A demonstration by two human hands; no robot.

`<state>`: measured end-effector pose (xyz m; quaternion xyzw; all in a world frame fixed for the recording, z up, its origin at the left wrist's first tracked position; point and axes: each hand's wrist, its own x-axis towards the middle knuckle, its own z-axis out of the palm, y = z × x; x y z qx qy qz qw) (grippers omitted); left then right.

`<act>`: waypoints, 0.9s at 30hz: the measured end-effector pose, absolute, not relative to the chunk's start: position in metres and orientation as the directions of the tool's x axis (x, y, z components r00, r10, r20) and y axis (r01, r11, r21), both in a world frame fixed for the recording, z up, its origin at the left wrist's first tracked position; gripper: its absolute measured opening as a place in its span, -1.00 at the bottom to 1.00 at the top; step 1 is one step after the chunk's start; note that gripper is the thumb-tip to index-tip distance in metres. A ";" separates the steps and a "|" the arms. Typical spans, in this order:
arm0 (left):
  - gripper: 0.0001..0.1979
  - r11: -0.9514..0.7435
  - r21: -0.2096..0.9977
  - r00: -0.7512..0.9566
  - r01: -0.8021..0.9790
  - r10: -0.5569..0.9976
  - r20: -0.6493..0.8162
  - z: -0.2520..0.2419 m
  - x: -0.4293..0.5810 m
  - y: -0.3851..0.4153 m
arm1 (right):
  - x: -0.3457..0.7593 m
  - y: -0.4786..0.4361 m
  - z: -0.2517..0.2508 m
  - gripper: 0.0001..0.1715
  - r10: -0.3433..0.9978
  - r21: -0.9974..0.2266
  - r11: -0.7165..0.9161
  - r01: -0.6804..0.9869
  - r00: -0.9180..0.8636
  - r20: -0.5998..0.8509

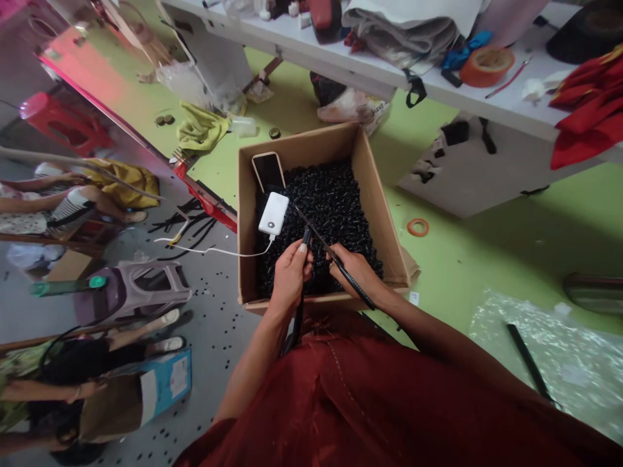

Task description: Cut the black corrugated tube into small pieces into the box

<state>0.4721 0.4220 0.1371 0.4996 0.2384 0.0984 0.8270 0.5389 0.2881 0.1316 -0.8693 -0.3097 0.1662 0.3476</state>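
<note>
A cardboard box [384, 214] holds a heap of small black pieces [326, 188]. Over its near part, my left hand [291, 271] is closed on a ribbed black tube [306, 235], whose lower length hangs down beside my wrist. My right hand [357, 272] grips long dark scissors [318, 235], their blades pointing up and left beside the tube's top end. A white power bank [274, 213] with a white cable [219, 251] lies on the heap at the left. Behind it, a phone [268, 172] leans against the box wall.
A white table [516, 97] with tape rolls and cloth runs along the top. An orange tape ring [417, 226] and a clear plastic sheet [574, 357] lie right. At left are a stool [156, 282], black tubes on the floor [195, 227] and two seated people.
</note>
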 end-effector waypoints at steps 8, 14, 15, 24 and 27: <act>-0.64 0.454 0.886 0.856 0.090 0.419 -0.302 0.138 0.469 0.428 | 0.539 0.287 0.131 -0.75 0.648 -0.668 -0.594 0.447 0.759 -0.068; -0.63 0.428 0.898 0.858 0.102 0.419 -0.297 0.138 0.468 0.429 | 0.543 0.284 0.128 -0.76 0.646 -0.649 -0.593 0.477 0.763 -0.030; -0.62 0.429 0.898 0.858 0.102 0.418 -0.297 0.138 0.468 0.430 | 0.544 0.283 0.128 -0.77 0.639 -0.654 -0.593 0.470 0.769 -0.027; -0.63 0.190 0.973 0.874 0.130 0.442 -0.203 0.147 0.452 0.462 | 0.560 0.268 0.140 -0.70 0.579 -0.779 -0.528 0.339 0.815 -0.037; -0.64 0.122 0.983 0.878 0.136 0.445 -0.177 0.147 0.450 0.467 | 0.562 0.263 0.143 -0.65 0.603 -0.766 -0.523 0.374 0.798 -0.022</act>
